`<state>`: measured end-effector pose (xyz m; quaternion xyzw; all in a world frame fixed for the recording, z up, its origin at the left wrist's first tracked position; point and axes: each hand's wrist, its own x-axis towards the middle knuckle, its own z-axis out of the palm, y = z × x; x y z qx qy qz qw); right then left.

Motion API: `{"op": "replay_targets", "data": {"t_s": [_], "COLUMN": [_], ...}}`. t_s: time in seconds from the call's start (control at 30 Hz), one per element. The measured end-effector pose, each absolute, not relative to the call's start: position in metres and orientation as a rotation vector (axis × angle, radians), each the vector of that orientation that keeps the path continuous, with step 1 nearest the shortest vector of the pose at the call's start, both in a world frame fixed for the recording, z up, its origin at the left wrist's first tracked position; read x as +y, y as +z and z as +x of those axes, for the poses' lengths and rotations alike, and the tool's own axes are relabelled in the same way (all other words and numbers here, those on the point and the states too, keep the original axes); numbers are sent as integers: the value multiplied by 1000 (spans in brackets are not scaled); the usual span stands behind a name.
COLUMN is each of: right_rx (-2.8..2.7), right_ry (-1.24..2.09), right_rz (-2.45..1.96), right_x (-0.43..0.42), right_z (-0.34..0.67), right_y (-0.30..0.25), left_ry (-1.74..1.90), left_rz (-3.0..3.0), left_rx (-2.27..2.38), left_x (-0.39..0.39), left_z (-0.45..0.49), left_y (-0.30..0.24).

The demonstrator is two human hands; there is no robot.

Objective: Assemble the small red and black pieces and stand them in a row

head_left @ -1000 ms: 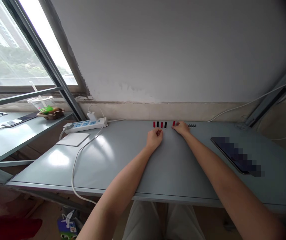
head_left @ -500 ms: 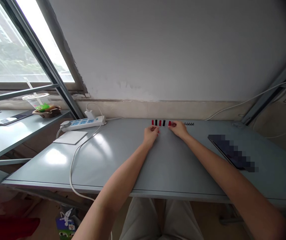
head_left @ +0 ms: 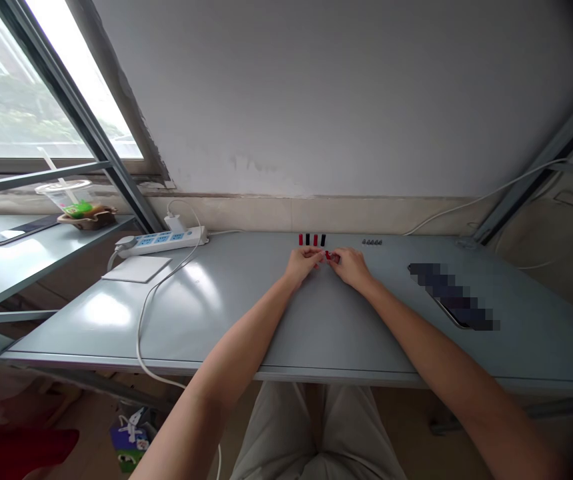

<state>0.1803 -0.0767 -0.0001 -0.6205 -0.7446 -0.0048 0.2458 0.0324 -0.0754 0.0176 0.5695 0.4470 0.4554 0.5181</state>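
My right hand (head_left: pixel 350 268) pinches a small red cylinder (head_left: pixel 328 255) between thumb and fingertips, just above the grey table (head_left: pixel 346 327). Close against it on the left, my left hand (head_left: pixel 303 265) has its thumb and fingers pressed together; a bit of red shows below the fingertips, too small to name. Beyond both hands stands a short row of small cylinders, alternating a red one (head_left: pixel 301 239) and a black one (head_left: pixel 307 239). Several tiny dark grey pieces (head_left: pixel 372 242) lie in a line to the right of that row.
A white power strip (head_left: pixel 166 241) with a charger and cable lies at the back left, beside a flat white square (head_left: pixel 137 269). On the right rests a dark flat device (head_left: pixel 451 297), partly pixelated. A lidded cup (head_left: pixel 79 203) stands on the neighbouring table.
My right hand has moved left and nearer with the red cylinder, away from the row's end, and now meets my left hand. The view has shifted slightly.
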Motion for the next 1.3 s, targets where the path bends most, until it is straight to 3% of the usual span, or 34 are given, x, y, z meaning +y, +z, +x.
{"op": "replay_targets", "data": {"t_s": [0.33,0.67,1.3], "right_rx": [-2186,-2175,-1985], "right_ry": [-239,-134,-40], "right_rz": [-1638,-1598,-1917], "right_x": [-77,-81,-79], "right_z": [182,182,191], "right_y": [1,4,3], "left_ry": [1058,1192,1254], "left_rz": [1453,1438,1358], "left_rx": [1077,1061,1087], "left_x": [-73,-67,-70], "left_z": [32,32,33], "left_y": [14,9,13]}}
